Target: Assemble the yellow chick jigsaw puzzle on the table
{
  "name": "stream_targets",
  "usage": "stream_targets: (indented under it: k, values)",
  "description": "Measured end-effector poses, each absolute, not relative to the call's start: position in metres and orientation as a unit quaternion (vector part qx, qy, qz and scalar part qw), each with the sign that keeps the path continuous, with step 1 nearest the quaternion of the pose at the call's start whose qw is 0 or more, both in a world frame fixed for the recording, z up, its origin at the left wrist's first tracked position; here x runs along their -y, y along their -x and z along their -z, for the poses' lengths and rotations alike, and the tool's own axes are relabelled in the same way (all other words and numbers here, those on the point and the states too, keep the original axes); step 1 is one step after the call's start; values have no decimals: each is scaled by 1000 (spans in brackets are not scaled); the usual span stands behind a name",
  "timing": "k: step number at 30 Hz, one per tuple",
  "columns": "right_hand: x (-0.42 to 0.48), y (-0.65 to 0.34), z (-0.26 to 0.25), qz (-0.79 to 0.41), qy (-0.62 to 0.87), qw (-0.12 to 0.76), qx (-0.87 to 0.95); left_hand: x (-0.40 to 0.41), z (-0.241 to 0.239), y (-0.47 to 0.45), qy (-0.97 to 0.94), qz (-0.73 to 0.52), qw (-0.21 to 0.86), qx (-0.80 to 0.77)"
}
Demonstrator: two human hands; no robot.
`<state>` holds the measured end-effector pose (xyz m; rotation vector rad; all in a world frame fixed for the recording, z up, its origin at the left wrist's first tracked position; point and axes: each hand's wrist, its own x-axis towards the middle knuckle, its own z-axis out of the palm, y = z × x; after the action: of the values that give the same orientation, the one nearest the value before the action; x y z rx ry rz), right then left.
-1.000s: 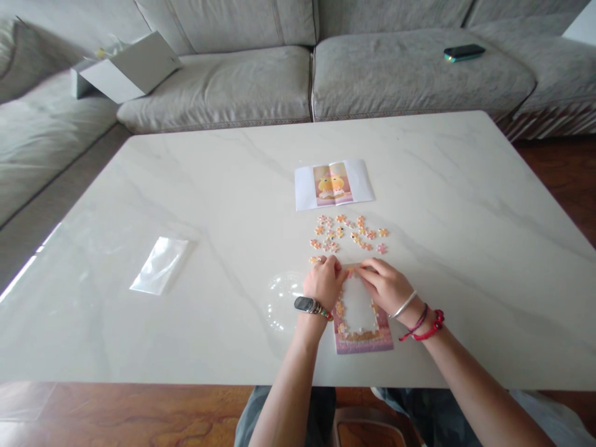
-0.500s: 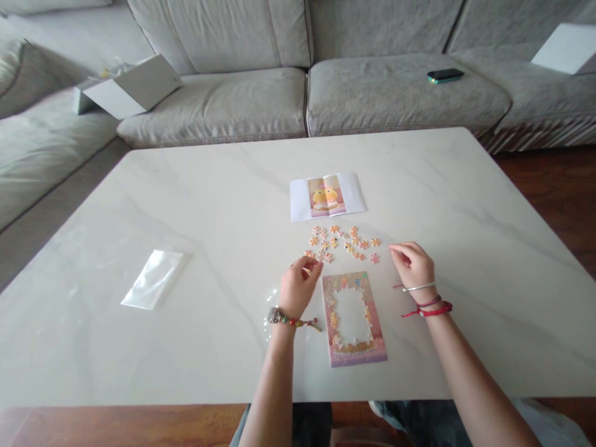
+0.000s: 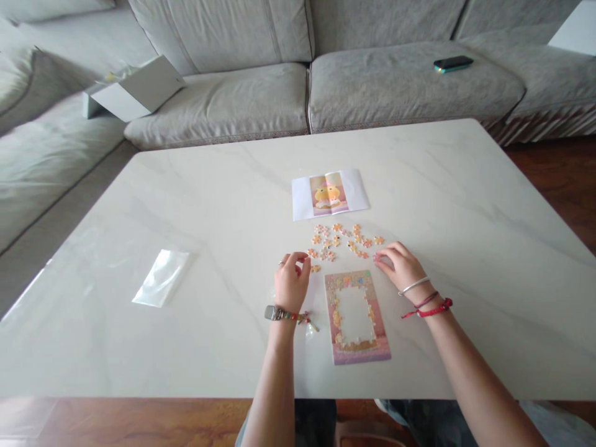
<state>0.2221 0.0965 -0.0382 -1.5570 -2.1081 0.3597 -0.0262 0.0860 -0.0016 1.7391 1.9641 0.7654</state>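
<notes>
A partly assembled jigsaw puzzle (image 3: 384,332), its border joined around a blank middle, lies on the white marbled table in front of me. Beyond it several loose puzzle pieces (image 3: 336,241) are scattered, orange, pink and yellow. My right hand (image 3: 401,267) has thumb and fingers pinched at the right end of the pieces, on a pink puzzle piece (image 3: 376,257) mostly covered by the fingertips. At the pieces' left edge, my left hand (image 3: 293,282) is closed with its fingers curled; anything inside is hidden. One orange piece lies just right of its thumb.
Behind the pieces lies a creased sheet (image 3: 329,194) printed with a yellow character. A clear plastic bag (image 3: 161,278) rests on the table's left side. Across the table stands a grey sofa (image 3: 223,102) bearing a phone (image 3: 453,64) and a white box (image 3: 144,87).
My right hand has moved left onto the pink piece at the end of the scatter. The left hand has drawn back leftward, uncovering an orange piece. The view has shifted slightly.
</notes>
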Motion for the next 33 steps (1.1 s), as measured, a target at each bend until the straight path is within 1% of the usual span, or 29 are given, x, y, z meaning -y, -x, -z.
stream_targets:
  k: [4, 7, 11, 14, 19, 33]
  values:
    - [-91, -216, 27, -163, 541, 249, 787, -84, 3, 24, -644, -269, 212, -684]
    - [-80, -198, 16, -209, 490, 247, 809, -81, 2, 20, -681, -253, 244, -643]
    - [-64, -173, 14, -244, 436, 204, 842, -77, 5, 12, -760, -198, 298, -543]
    - [-59, -166, 19, -222, 457, 178, 843, -75, 8, 8, -781, -165, 300, -522]
    - [-58, -168, 20, -191, 483, 167, 838, -74, 11, 4, -792, -130, 295, -518]
    - [-54, -166, 13, -115, 490, 125, 855, -74, 12, -3, -772, -112, 295, -551]
